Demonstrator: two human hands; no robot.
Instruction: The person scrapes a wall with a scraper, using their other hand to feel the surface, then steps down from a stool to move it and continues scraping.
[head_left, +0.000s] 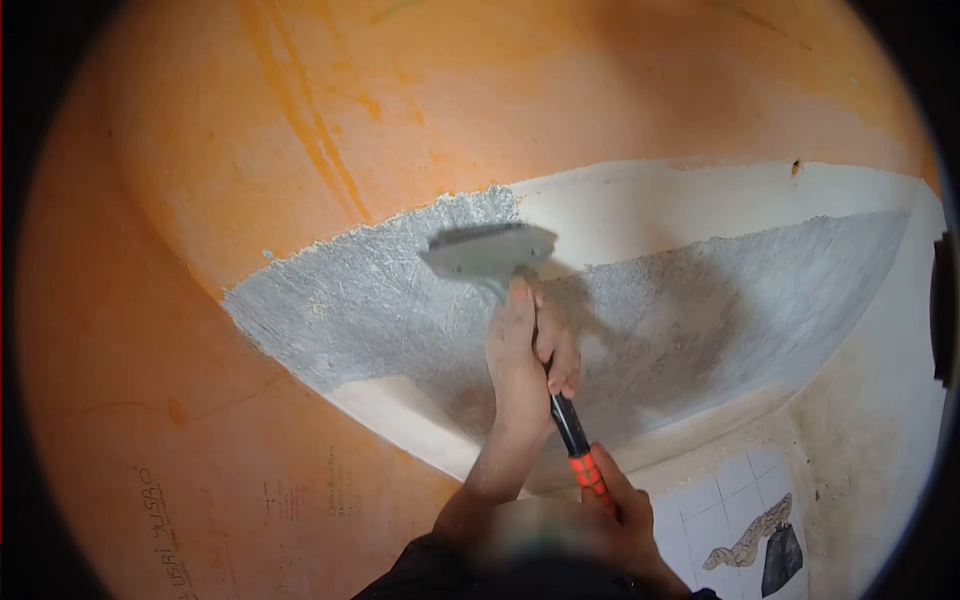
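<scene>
A wide-bladed scraper (490, 250) lies against the wall, its blade over the grey scraped patch (360, 290) near the border with the white layer (640, 210). My left hand (530, 340) is wrapped round the upper shaft, just below the blade, with the thumb pointing up along it. Lower down, my right hand (620, 497) grips the red and black handle (590, 474) near its end. The blade is slightly blurred.
Orange painted wall (330, 110) surrounds the patch above and at left, with handwriting at lower left. A tiled surface (722, 505) at lower right bears a rope-like strip (750, 540) and a dark object (782, 560). A dark edge (942, 310) stands at far right.
</scene>
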